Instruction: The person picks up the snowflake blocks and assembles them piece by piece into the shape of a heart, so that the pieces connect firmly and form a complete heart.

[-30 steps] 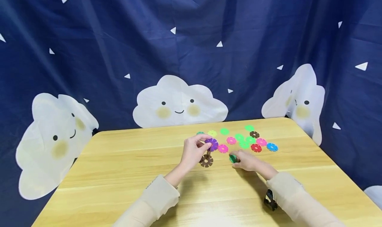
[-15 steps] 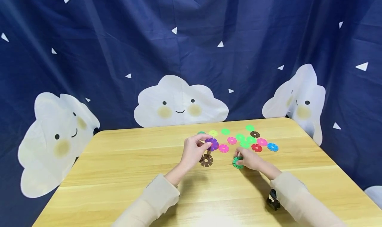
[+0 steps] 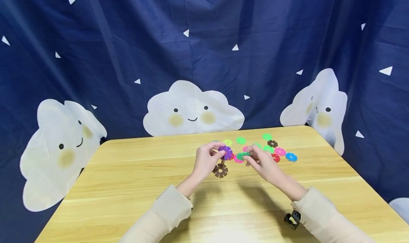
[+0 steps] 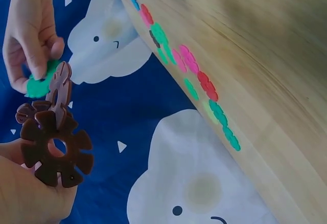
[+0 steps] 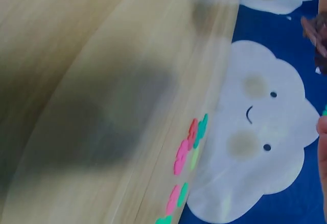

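Thumb and fingers of my left hand pinch a purple notched disc, a flower-shaped building piece. Brown notched discs are joined to it in a small cluster; in the head view one brown disc hangs below the hand. My right hand pinches a green notched disc just to the right of the purple one. In the left wrist view that green disc overlaps the upright brown piece. Only an edge of the right hand shows in the right wrist view.
Loose notched discs lie across the far right of the wooden table, among them a blue disc, a pink disc and a brown disc. A dark blue curtain with clouds hangs behind. A black wrist device hangs under the right sleeve.
My right hand has raised the green disc and brought it left and farther from me, close to the purple disc. The left hand keeps its hold and place.
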Motion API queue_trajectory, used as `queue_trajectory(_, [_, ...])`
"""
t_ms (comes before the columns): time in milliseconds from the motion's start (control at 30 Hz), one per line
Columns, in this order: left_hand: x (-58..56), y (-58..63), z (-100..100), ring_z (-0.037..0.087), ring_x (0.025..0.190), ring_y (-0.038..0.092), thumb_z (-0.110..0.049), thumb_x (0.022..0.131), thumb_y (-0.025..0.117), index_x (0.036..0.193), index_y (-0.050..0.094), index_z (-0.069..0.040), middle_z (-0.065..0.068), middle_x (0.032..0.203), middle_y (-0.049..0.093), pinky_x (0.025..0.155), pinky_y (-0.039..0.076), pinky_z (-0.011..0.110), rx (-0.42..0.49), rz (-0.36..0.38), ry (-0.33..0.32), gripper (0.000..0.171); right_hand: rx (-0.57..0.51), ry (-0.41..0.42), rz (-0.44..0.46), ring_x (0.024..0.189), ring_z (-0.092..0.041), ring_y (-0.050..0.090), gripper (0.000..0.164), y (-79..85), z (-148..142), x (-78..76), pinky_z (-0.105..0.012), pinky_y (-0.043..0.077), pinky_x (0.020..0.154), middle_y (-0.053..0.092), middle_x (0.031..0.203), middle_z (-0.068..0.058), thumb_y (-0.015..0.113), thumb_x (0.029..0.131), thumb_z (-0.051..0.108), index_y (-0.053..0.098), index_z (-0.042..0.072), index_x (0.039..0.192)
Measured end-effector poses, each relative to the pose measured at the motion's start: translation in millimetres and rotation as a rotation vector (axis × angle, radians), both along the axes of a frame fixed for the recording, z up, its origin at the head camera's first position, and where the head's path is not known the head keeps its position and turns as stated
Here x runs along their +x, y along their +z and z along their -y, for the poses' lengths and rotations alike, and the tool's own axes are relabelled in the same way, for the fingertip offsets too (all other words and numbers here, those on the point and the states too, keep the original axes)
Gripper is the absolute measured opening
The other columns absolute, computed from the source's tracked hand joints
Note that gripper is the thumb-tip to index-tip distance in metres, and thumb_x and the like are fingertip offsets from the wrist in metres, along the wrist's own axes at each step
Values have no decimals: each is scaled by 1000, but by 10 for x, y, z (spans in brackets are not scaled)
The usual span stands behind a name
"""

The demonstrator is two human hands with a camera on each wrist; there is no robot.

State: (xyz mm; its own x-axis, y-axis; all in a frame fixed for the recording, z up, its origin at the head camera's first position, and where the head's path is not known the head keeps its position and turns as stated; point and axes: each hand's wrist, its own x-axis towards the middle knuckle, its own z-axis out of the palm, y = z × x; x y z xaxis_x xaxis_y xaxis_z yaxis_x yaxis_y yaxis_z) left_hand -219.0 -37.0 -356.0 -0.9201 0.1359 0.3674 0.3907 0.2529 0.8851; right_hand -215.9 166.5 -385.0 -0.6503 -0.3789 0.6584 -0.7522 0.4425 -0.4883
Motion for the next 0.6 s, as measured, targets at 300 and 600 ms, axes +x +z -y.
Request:
queue_trajectory(300, [12, -6, -26, 4, 49, 48, 1, 77, 66, 95, 69, -1, 14, 82, 67, 39, 36, 15, -1, 29, 9, 18, 1, 34, -315, 57, -16, 62, 9, -12, 102, 29, -15, 49, 55, 63, 71, -8, 55, 88, -3, 50, -6, 95])
queue_trajectory(600, [26, 18, -38, 6, 51, 50, 0, 77, 68, 97, 68, 0, 16, 82, 66, 43, 39, 16, 34, 48, 0, 20, -16, -22, -472, 58, -18, 64, 26, -35, 165, 22, -21, 52, 54, 62, 70, -10, 42, 96, 18, 51, -6, 94])
